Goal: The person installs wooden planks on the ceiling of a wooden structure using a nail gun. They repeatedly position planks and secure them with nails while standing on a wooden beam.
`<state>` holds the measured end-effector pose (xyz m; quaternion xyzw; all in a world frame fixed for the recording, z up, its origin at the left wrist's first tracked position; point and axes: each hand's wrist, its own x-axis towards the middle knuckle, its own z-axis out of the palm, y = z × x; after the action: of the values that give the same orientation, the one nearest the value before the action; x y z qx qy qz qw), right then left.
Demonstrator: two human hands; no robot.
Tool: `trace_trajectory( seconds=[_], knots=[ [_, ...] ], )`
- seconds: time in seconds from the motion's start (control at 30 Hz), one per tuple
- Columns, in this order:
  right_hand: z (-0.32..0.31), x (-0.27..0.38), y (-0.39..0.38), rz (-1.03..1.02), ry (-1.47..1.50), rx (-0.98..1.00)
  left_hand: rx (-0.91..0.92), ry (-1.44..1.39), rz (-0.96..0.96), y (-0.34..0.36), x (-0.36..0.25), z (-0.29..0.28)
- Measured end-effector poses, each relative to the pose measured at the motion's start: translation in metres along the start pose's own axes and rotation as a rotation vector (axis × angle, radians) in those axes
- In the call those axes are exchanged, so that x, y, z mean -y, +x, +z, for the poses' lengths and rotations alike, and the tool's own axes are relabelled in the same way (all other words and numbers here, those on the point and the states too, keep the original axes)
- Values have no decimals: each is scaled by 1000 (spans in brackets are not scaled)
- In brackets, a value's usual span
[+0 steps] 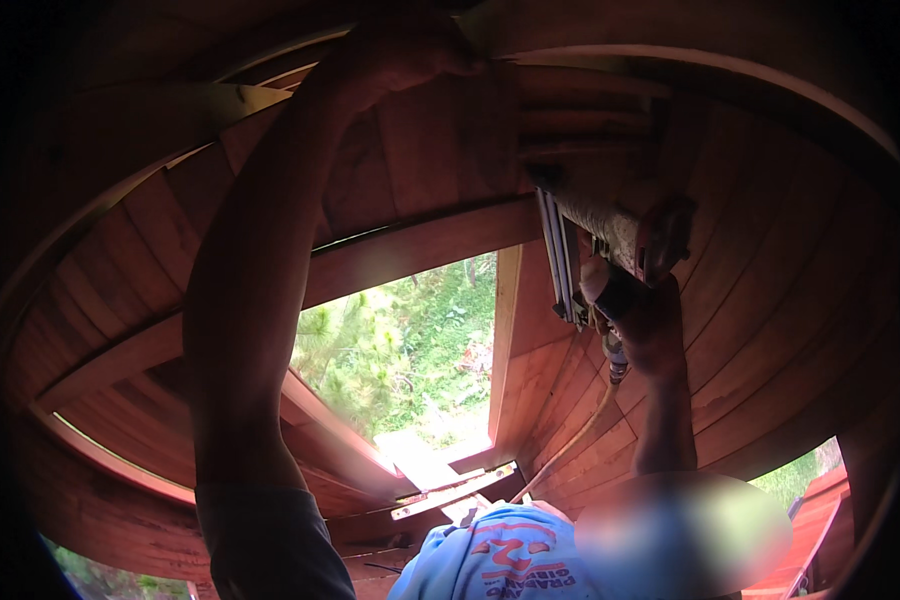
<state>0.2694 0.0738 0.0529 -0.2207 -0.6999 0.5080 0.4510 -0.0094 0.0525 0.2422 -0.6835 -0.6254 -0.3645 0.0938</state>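
Observation:
My right hand (pixel 652 335) is wrapped around the handle of a nail gun (pixel 620 232), raised to the right of a window opening. The tool's metal magazine slants down on its left side, and its nose points up toward the wooden boards, where shadow hides the tip. An air hose (pixel 582 432) runs down from the fitting under its handle. High overhead, my left hand (pixel 405 62) is curled against the wood near a curved beam (pixel 670 55). Its fingers look closed, but deep shadow hides what they grip.
Reddish wooden planks (pixel 760 250) line the curved surfaces all around. A framed opening (pixel 410 350) shows greenery outside. Below it lies a pale wooden strip (pixel 455 493). A light blue printed shirt (pixel 500 560) fills the lower edge, beside a blurred patch.

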Motion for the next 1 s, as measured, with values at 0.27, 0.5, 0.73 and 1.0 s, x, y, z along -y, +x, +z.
trace_trajectory(
  seconds=[0.27, 0.5, 0.73, 1.0],
  knots=[
    [3, -6, 2, 7, -49, 18, -6, -46, 60, 2, 11, 0],
    [9, -9, 6, -45, 20, 3, -63, 123, 52, 0, 4, 0],
    [15, -7, 9, -35, 69, -30, 32, 9, 95, 0, 3, -7],
    [17, -7, 13, -84, 77, 4, -1, 39, 109, 0, 4, -5]
  ],
)
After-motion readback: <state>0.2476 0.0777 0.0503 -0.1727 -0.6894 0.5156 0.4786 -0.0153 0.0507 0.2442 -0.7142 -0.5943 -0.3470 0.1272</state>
